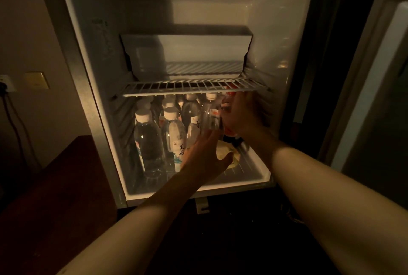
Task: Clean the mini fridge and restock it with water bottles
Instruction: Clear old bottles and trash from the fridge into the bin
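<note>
Restocking: fridge point(284, 38) lower compartment, centre frame.

Water bottles point(148, 142) stand upright at left under the wire shelf point(194, 87). Left hand point(205, 160) reaches in, fingers apart, clamping nothing. Right hand point(242, 113) wraps a red-capped bottle point(229, 107), right of centre. Judgement: full bottles are heavy, smooth, possibly slippery; grip mid-body, not cap. A cloth point(227, 153) lies beneath.

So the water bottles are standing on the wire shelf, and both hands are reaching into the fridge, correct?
Not quite. In the head view the water bottles stand on the fridge floor, below the wire shelf, not on it. Both the left hand and right hand do reach inside.
</note>
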Available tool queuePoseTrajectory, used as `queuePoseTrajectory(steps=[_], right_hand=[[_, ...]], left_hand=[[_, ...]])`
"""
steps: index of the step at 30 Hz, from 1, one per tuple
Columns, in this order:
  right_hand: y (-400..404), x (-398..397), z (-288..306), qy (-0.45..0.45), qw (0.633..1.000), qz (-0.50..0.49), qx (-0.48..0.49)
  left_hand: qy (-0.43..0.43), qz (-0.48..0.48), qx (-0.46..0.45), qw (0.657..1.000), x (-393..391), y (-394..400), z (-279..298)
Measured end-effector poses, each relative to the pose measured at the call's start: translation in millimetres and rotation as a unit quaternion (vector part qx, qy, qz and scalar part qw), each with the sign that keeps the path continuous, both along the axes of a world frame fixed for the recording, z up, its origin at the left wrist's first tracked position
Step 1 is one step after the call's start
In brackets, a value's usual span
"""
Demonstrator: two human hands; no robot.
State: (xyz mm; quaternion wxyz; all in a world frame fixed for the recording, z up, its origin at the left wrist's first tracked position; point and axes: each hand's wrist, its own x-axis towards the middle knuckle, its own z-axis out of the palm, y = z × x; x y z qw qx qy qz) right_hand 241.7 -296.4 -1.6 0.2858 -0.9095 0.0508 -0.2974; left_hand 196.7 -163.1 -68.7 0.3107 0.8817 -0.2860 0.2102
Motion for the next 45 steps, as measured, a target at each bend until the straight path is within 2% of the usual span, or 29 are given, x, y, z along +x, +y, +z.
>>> queuePoseTrajectory(steps=[4,16,28,38,45], right_hand=[[-1,-4,-1,0.003,0.999,-0.034,-0.027],[-7,-49,-6,-0.024,0.996,-0.002,-0.088],[-11,-91,-10,-0.168,0.982,0.081,-0.014],[-23,-110,-14,-0.103,0.986,0.124,0.036],[-21,-110,-34,-0.052,0.983,0.136,0.116]], left_hand=[[0.011,0.0,0.0,1.0,-3,3,1],[0.007,0.03,0.014,0.999,-28,11,-1],[-0.005,0.026,0.05,0.998,-38,15,-5],[-0.033,0.037,0.219,0.974,-24,0,-12],[0.0,0.027,0.204,0.979,-13,-7,-22]])
